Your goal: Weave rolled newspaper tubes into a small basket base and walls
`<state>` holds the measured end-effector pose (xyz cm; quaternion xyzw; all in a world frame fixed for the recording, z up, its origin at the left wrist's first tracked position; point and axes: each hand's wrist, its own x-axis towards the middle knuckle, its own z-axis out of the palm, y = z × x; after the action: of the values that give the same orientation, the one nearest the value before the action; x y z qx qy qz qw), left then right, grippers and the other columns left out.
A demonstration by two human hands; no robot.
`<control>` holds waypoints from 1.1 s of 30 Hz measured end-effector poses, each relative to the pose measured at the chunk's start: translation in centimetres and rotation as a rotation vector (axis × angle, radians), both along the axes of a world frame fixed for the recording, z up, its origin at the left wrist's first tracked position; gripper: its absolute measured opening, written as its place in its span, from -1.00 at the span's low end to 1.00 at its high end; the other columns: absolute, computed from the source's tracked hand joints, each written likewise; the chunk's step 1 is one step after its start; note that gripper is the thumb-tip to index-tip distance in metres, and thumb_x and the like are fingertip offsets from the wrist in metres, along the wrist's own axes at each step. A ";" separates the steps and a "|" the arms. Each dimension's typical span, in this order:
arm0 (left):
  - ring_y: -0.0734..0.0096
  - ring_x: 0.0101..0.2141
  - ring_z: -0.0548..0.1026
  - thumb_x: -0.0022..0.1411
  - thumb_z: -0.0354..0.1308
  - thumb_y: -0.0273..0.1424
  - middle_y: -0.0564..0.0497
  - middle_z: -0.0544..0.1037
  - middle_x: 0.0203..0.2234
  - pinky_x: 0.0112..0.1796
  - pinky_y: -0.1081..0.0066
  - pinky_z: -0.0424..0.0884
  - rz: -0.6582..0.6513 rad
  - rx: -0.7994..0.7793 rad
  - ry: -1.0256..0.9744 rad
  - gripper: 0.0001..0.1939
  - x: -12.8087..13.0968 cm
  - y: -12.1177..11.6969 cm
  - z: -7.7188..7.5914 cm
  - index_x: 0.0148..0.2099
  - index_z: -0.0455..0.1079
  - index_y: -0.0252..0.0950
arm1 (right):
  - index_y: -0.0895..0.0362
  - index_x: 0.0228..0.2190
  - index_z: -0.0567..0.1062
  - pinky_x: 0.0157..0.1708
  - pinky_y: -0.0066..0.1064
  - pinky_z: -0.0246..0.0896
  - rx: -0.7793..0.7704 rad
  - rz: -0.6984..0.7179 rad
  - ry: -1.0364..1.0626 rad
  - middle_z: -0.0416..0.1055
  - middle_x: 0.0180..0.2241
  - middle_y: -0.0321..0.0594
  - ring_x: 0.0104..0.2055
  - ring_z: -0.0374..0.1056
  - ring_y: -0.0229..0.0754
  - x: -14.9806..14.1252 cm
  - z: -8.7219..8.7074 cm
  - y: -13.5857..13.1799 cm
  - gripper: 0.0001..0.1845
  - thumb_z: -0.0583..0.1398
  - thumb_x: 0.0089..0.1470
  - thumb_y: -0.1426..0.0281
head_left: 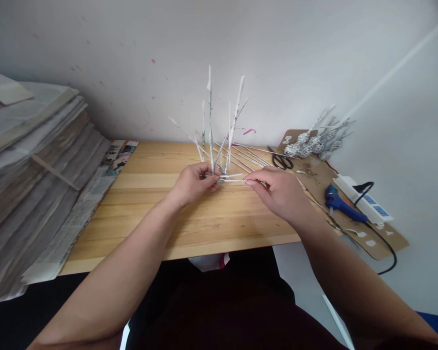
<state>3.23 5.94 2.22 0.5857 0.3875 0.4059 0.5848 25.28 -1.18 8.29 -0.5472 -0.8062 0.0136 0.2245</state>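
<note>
In the middle of the table, several rolled newspaper sticks [210, 121] stand up and fan out from a low woven base. My left hand [197, 183] is closed on this base, thumb in front, and its fingertips are partly hidden behind the sticks. My right hand [273, 189] pinches the end of a thin paper stick [235, 181] that runs level from the base toward the right. A second short stick end lies just above it. More loose paper sticks [253, 156] rest on the table behind my right hand.
Tall stacks of newspaper [36, 180] fill the left side. To the right are black-handled scissors [282, 160], woven paper pieces [314, 142], a blue glue gun [345, 204] and a white power strip [365, 199] on cardboard. A wall stands close behind the wooden table [142, 218].
</note>
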 end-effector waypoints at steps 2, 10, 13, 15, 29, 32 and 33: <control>0.46 -0.50 0.53 0.05 0.33 -0.34 0.05 0.54 -0.50 -0.40 0.44 0.50 -0.012 0.019 0.016 -0.80 0.0 0.0 0.0 -0.27 0.48 -0.32 | 0.09 -0.26 0.61 -0.22 -0.33 0.23 0.008 0.007 0.009 0.56 -0.28 -0.18 -0.25 0.43 -0.13 -0.2 -0.1 0.2 -0.75 0.12 0.25 0.37; 0.48 -0.50 0.52 0.11 0.29 -0.32 0.03 0.55 -0.51 -0.41 0.47 0.47 -0.038 0.083 0.045 -0.79 0.0 0.0 -0.1 -0.24 0.49 -0.34 | 0.11 -0.31 0.60 -0.28 -0.36 0.18 0.020 -0.004 -0.005 0.54 -0.34 -0.19 -0.31 0.39 -0.16 -0.6 -0.6 1.0 -0.78 0.13 0.22 0.40; 0.50 -0.50 0.52 0.12 0.28 -0.34 0.03 0.55 -0.50 -0.41 0.48 0.47 -0.039 0.075 0.057 -0.80 -0.1 -0.1 0.0 -0.23 0.48 -0.35 | 0.13 -0.30 0.61 -0.29 -0.36 0.16 0.025 -0.001 0.000 0.54 -0.34 -0.17 -0.32 0.38 -0.16 -0.5 -0.7 1.0 -0.78 0.14 0.22 0.41; 0.49 -0.50 0.52 0.12 0.28 -0.34 0.03 0.55 -0.49 -0.41 0.48 0.47 -0.037 0.071 0.065 -0.80 -0.1 -0.1 0.0 -0.23 0.47 -0.36 | 0.14 -0.30 0.61 -0.30 -0.36 0.16 0.024 0.003 0.004 0.54 -0.34 -0.16 -0.32 0.38 -0.16 -0.4 -0.8 1.0 -0.78 0.14 0.22 0.41; 0.52 -0.48 0.52 0.09 0.31 -0.34 0.05 0.53 -0.48 -0.38 0.47 0.48 -0.082 0.050 0.023 -0.77 0.0 0.0 -0.2 -0.23 0.45 -0.36 | 0.14 -0.32 0.61 -0.32 -0.36 0.11 -0.010 0.003 0.001 0.51 -0.38 -0.18 -0.34 0.35 -0.17 -0.2 -1.0 1.2 -0.77 0.14 0.22 0.40; 0.50 -0.47 0.52 0.09 0.31 -0.33 0.03 0.54 -0.48 -0.37 0.46 0.49 -0.086 0.054 0.035 -0.76 -0.1 0.0 -0.3 -0.23 0.45 -0.36 | 0.14 -0.31 0.61 -0.33 -0.36 0.10 -0.024 -0.004 0.000 0.50 -0.38 -0.18 -0.35 0.34 -0.18 -0.3 -1.0 1.1 -0.78 0.14 0.21 0.40; 0.50 -0.47 0.52 0.09 0.31 -0.32 0.03 0.54 -0.48 -0.37 0.45 0.49 -0.087 0.057 0.040 -0.75 -0.1 0.0 -0.3 -0.22 0.45 -0.36 | 0.14 -0.31 0.61 -0.33 -0.36 0.10 -0.027 -0.010 0.000 0.50 -0.38 -0.18 -0.35 0.34 -0.18 -0.3 -1.0 1.1 -0.78 0.14 0.21 0.40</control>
<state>3.16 5.93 1.91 0.6264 0.3617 0.3791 0.5771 24.94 -0.05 7.31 -0.5542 -0.8032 0.0235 0.2171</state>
